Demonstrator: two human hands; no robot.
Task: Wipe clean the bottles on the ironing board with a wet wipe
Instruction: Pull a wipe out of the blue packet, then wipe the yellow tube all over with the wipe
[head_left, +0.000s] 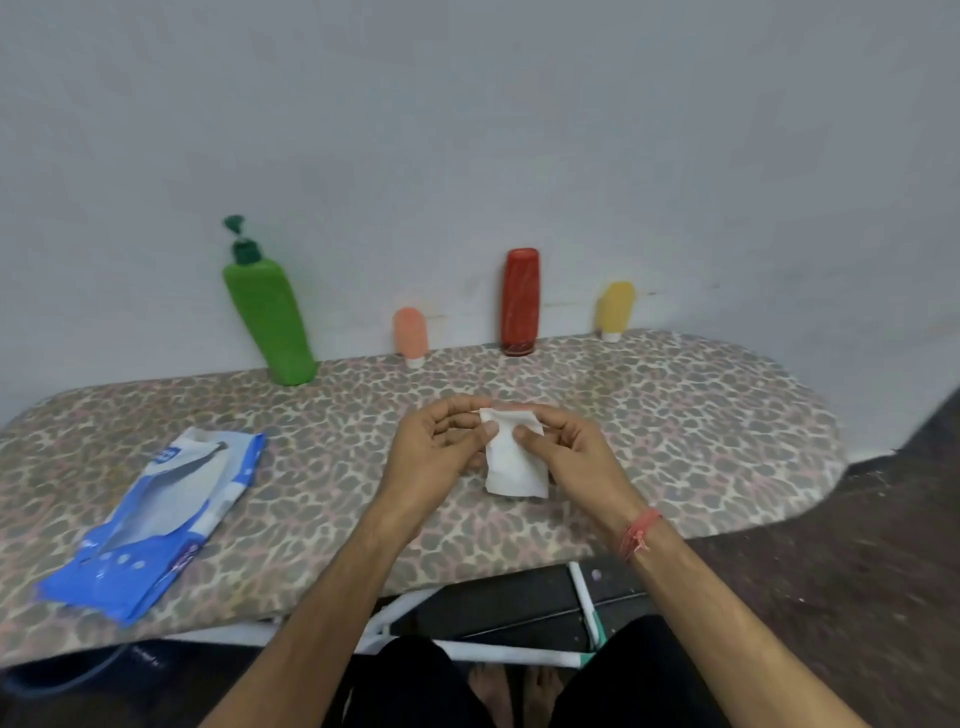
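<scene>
Bottles number four, all standing along the far edge of the ironing board, against the wall: a tall green pump bottle at the far left of the board's back edge, leaning; a small peach bottle on its cap; a red bottle; and a small yellow bottle on its cap, nearest the board's rounded right end. One wet wipe, white and folded, hangs above the middle of the board, pinched at its top edge by both hands. Thumb and fingers of the left hand hold its upper left corner; the right hand holds the upper right, with a red thread at that wrist. One blue wipes packet lies flat on the board's near left part, well apart from the hands. Its print is too blurred to read. Below the board's near edge, the white frame is partly hidden by the arms.
</scene>
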